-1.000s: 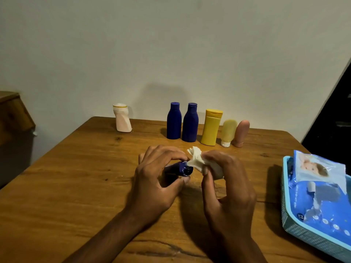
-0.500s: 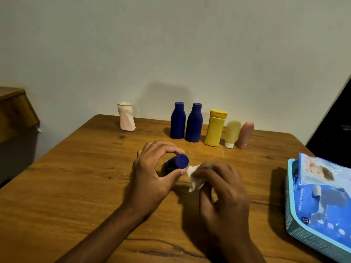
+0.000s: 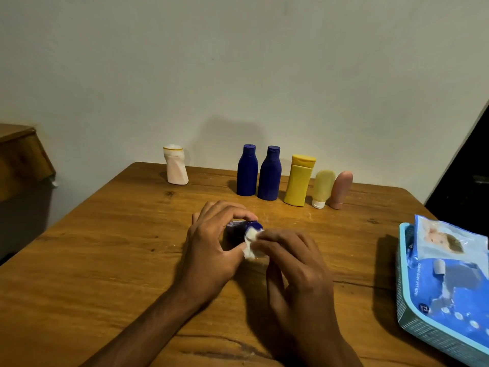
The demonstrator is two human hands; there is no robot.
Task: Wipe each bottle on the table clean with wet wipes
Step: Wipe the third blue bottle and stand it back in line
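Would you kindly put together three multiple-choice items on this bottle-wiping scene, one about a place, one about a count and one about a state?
1. Where does the pack of wet wipes lie?
A. In the light blue basket at the table's right
B. Behind the yellow bottle
C. Under the left hand

2. How many dark blue bottles stand upright at the back of the table?
A. One
B. Two
C. Four

3. What is the right hand doing?
A. Resting flat on the table
B. Reaching into the basket
C. Pressing a white wipe to the cap of the small blue bottle that the left hand grips

Answers: 1 A, the pack sits inside the basket; 2 B, a pair stands beside the yellow bottle; 3 C, wipe meets cap.
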